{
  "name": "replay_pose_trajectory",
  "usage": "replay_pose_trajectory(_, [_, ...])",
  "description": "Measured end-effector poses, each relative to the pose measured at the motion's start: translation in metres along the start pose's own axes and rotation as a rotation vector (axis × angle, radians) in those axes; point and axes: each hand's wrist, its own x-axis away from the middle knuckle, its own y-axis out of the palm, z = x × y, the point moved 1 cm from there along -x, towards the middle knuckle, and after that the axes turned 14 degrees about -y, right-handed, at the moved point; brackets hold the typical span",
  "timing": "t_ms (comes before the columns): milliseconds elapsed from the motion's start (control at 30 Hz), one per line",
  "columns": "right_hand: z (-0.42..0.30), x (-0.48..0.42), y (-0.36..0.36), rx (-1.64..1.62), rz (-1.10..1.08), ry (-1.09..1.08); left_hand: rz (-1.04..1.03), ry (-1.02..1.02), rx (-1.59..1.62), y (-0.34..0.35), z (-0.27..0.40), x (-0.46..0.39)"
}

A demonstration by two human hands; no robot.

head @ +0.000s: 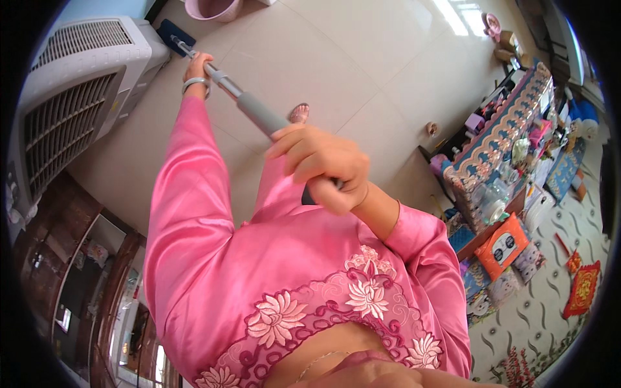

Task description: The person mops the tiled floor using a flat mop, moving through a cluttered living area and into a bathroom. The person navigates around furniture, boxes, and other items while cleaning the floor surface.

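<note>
A mop with a metal telescopic pole [228,83] and a grey grip runs diagonally from in front of my chest to the floor at the upper left. My left hand [198,65], with a pale bangle [196,86] at its wrist, grips the lower part of the pole. Higher up, by the end of the grey grip, my right hand [322,165] is closed around the pole. The flat blue mop head [175,38] lies beside the base of an air cooler, partly hidden by its own pole.
The grey air cooler [82,92] stands at the left, above a dark wooden cabinet [63,242]. A pink tub [213,9] sits at the top. On the right is a cloth-covered table [499,140] crowded with items. My foot [300,113] stands on the tiled floor [339,63].
</note>
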Motion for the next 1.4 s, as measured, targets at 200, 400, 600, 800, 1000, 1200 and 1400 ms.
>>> replay_pose_trajectory(200, [-0.061,0.069,-0.062,0.019,0.141,0.081,0.031,0.451,-0.79,0.071,0.004,0.068])
replay_pose_trajectory(400, [-0.269,0.185,-0.141,0.405,0.62,0.198,-0.183,0.904,-0.867,0.278,0.028,0.28])
replay_pose_trajectory(600, [-0.511,0.295,-0.108,0.846,0.726,0.13,-0.628,1.205,-0.621,0.442,0.055,0.557])
replay_pose_trajectory(800, [-0.539,0.297,-0.07,1.175,0.603,0.176,-0.886,1.236,-0.733,0.514,0.091,0.645])
replay_pose_trajectory(1000, [-0.542,0.267,-0.102,1.095,0.511,0.06,-0.864,1.157,-0.533,0.491,0.111,0.623])
replay_pose_trajectory(1200, [-0.57,0.187,-0.17,0.731,0.621,0.122,-0.696,0.967,-0.358,0.386,0.131,0.571])
replay_pose_trajectory(1400, [-0.44,0.159,-0.16,0.355,0.581,0.115,-0.384,0.932,-0.316,0.294,0.059,0.465])
